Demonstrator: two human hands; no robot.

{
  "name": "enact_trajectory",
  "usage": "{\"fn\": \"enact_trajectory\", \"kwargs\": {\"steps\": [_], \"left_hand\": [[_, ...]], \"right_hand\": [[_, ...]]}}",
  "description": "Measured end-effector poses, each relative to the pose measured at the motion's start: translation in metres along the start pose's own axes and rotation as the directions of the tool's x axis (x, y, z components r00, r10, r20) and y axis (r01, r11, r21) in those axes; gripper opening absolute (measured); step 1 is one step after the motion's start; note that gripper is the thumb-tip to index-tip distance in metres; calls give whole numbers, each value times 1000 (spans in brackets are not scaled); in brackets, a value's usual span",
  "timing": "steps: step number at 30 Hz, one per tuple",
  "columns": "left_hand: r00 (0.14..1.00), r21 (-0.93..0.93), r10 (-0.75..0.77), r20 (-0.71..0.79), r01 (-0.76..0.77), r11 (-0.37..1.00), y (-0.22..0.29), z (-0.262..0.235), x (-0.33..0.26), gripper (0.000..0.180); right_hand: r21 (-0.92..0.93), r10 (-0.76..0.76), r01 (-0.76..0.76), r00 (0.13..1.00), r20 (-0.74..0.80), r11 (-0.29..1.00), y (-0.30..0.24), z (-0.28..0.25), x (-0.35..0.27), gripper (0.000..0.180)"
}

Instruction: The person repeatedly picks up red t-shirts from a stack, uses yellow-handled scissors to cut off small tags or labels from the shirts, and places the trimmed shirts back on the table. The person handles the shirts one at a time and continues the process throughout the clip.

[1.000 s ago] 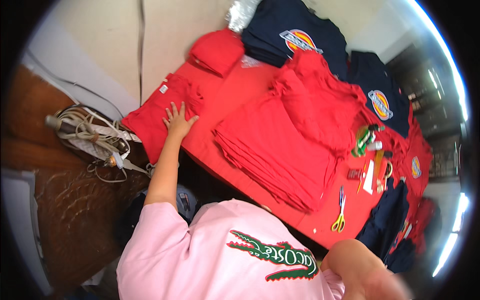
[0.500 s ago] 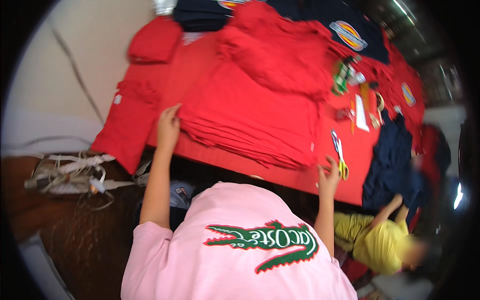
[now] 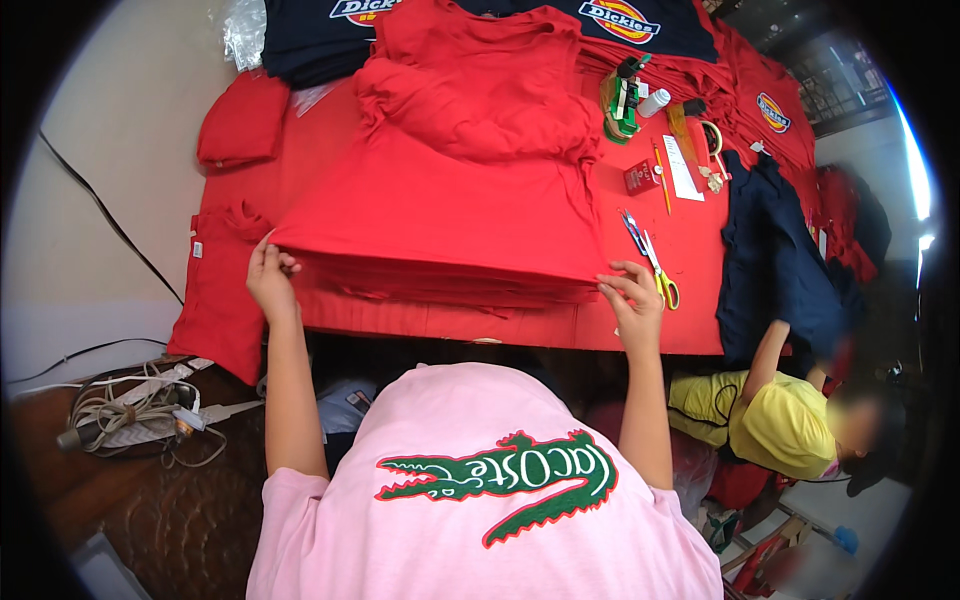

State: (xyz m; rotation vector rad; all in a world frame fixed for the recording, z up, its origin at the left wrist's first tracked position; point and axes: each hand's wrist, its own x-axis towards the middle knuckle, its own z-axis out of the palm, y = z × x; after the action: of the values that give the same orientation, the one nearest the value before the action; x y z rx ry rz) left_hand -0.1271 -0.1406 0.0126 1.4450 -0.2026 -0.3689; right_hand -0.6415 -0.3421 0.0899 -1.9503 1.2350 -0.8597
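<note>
A red T-shirt [image 3: 430,215] lies on top of a stack of red shirts on the table, its upper part bunched toward the far side. My left hand [image 3: 270,277] pinches the near left corner of its hem. At the near right corner, my right hand [image 3: 631,296] pinches the hem between thumb and fingers. The hem stretches nearly straight between both hands, lifted a little off the stack [image 3: 440,288] beneath. Just right of my right hand lie yellow-handled scissors [image 3: 661,272] and small blue-handled snips [image 3: 633,231].
On the red table [image 3: 690,325] are a green tape dispenser [image 3: 621,107], a pencil [image 3: 663,178] and a small red box [image 3: 642,177]. Folded red garments [image 3: 243,118] and navy shirts [image 3: 320,45] surround the stack. A person in yellow [image 3: 785,425] handles navy cloth [image 3: 770,260] at right.
Both hands, apart from the stack's corners before, now grip the top shirt's hem and hold it raised and taut. The view has shifted, so the table sits higher and further left.
</note>
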Motion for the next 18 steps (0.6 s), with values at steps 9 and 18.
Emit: {"fn": "enact_trajectory", "kwargs": {"steps": [9, 18], "left_hand": [[964, -335, -212, 159, 254, 907, -43, -46, -27, 42], [997, -172, 26, 76, -12, 985, -46, 13, -45, 44]], "right_hand": [[-357, 238, -176, 961, 139, 918, 57, -52, -24, 29], [-757, 302, -393, 915, -268, 521, 146, -76, -4, 34]]}}
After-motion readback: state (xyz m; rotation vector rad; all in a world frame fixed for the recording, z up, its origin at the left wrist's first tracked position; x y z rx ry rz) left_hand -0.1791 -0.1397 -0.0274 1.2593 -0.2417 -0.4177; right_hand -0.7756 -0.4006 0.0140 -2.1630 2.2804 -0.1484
